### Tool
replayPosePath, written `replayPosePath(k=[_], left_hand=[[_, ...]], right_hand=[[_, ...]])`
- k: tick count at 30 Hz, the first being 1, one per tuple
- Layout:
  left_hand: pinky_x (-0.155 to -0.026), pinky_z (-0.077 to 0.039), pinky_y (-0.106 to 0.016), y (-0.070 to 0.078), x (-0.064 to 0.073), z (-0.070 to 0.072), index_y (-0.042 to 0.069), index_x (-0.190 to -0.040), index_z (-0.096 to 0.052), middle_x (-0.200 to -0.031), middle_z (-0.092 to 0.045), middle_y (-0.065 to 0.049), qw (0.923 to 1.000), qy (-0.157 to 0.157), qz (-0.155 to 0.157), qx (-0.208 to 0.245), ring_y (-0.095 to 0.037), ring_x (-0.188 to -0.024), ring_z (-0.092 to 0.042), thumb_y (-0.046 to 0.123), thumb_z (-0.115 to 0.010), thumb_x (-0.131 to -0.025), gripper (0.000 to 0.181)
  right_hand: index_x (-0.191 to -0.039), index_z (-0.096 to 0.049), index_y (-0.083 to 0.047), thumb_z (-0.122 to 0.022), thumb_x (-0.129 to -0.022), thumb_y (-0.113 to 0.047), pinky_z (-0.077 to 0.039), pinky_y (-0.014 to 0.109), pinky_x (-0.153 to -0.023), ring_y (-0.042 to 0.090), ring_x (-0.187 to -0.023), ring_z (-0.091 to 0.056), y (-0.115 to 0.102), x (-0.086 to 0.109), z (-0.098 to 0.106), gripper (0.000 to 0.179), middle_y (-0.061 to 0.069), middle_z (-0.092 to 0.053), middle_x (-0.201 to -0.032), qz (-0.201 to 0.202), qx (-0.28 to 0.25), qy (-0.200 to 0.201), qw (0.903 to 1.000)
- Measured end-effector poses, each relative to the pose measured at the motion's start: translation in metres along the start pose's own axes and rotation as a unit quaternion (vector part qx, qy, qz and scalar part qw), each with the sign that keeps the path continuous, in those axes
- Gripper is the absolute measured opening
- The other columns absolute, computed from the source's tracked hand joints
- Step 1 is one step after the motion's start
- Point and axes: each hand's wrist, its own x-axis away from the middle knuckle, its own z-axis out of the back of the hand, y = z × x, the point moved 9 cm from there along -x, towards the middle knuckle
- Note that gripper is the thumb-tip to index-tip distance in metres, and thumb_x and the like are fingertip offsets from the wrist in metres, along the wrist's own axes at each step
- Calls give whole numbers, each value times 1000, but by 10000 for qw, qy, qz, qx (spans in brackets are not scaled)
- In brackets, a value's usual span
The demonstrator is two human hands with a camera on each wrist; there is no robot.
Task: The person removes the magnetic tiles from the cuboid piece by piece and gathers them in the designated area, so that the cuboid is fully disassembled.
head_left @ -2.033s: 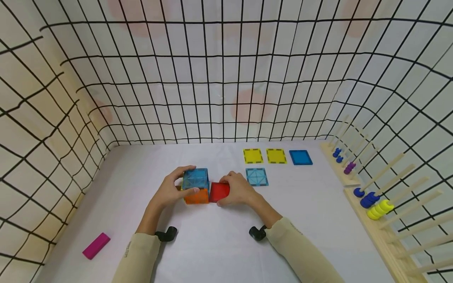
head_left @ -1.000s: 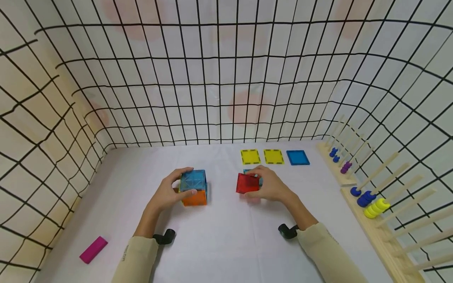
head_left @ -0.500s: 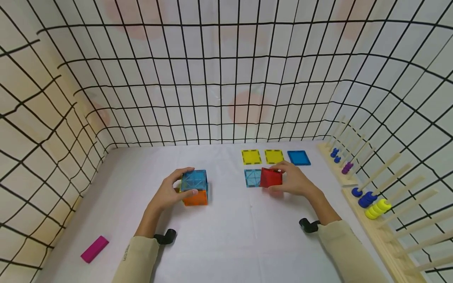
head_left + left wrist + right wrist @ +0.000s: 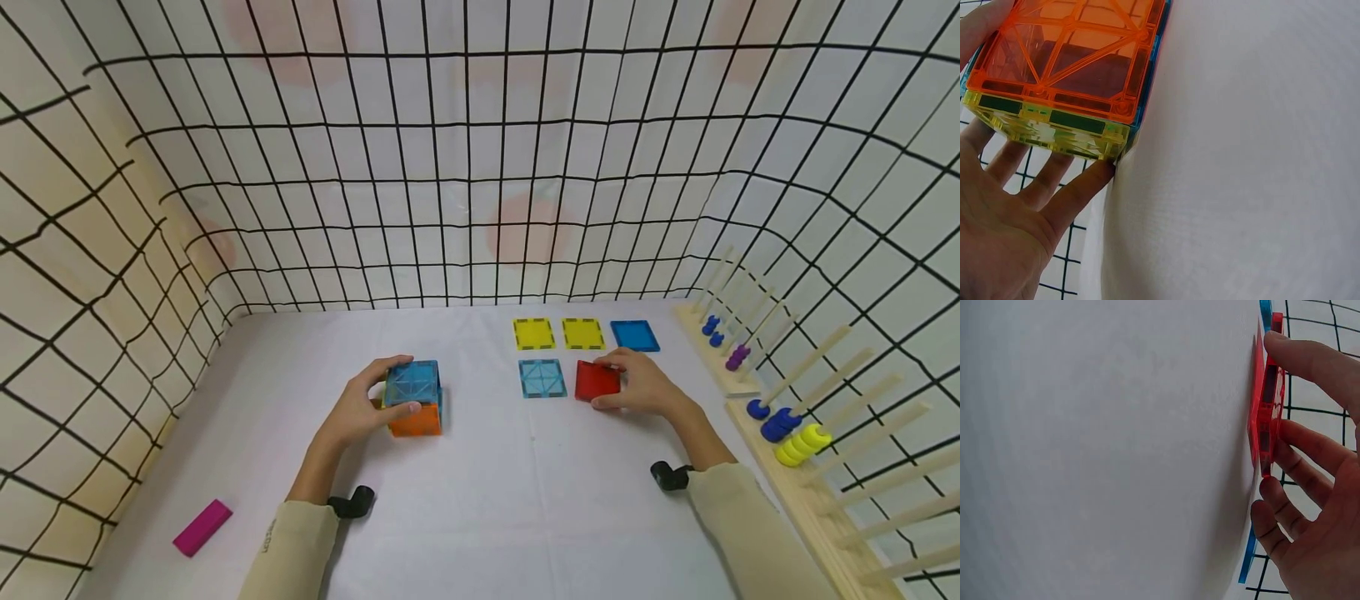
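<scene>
My left hand [image 4: 362,400] grips a cube of see-through magnetic tiles [image 4: 415,419], thumb at its front and fingers at the back. The cube has a light blue top and an orange front; the left wrist view shows the orange face [image 4: 1066,53] and a yellow side [image 4: 1047,128] facing my palm. My right hand [image 4: 637,383] pinches a red magnetic tile [image 4: 596,381] by its edges, low over the table. In the right wrist view, the thumb sits at one end of the red tile [image 4: 1269,394] and fingertips are at the other. A light blue tile [image 4: 542,379] lies just left of it.
Behind lie two yellow tiles, one left [image 4: 534,333] and one right [image 4: 583,333], and a blue tile [image 4: 635,336]. Wooden peg boards with coloured beads [image 4: 802,444] line the right side. A magenta block [image 4: 202,527] lies front left. Black wire mesh [image 4: 468,167] encloses the table.
My right hand has carried the red tile away from beside the cube, passing the light blue tile to its right and lowering it there. My left hand has stayed on the cube.
</scene>
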Motion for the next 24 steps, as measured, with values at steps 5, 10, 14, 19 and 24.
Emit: replayPosePath(k=[5,10,14,19,24], left_hand=[[-103,-54,-59,0,0,-1,28,-152,-49,-159,-44,0,10000,-14,6,10,-43,-141,-44,35,-86,-84,78],[-104,-52,-61,1,1,0,27,-152,-49,-159,-44,1,10000,-2,36,3,-41,-141,-44,35,-86,-84,78],[-104,-52,-61,2,1,2,29,-152,-49,-159,-44,1,10000,16,42,-27,-41,-141,-44,37,-86,-84,78],[-103,-53,-59,1,0,2,32,-151,-49,-159,-43,2,10000,6,54,-43,-43,-142,-44,37,-86,-83,77],[-102,-54,-57,1,1,1,31,-151,-49,-159,-44,1,10000,-45,-21,-9,-44,-142,-44,38,-86,-84,77]], right_hand=[[-144,-59,-12,-88,-78,-40,-55,63,-98,46,-139,-38,3,-1,0,77,25,-44,-153,-28,99,-100,9999],[-146,-57,-15,-87,-78,-40,-54,64,-98,46,-140,-35,3,-6,-1,78,23,-41,-155,-6,149,-189,9997],[-147,-56,-15,-86,-80,-39,-52,65,-101,45,-139,-36,2,-10,-2,77,22,-43,-154,104,153,-234,9996],[-148,-55,-15,-85,-81,-35,-48,67,-104,45,-140,-35,2,-10,-2,76,22,-42,-155,129,116,-310,9994],[-149,-54,-14,-85,-81,-39,-45,70,-105,46,-140,-35,-1,-6,0,79,23,-40,-156,76,123,-285,9995]])
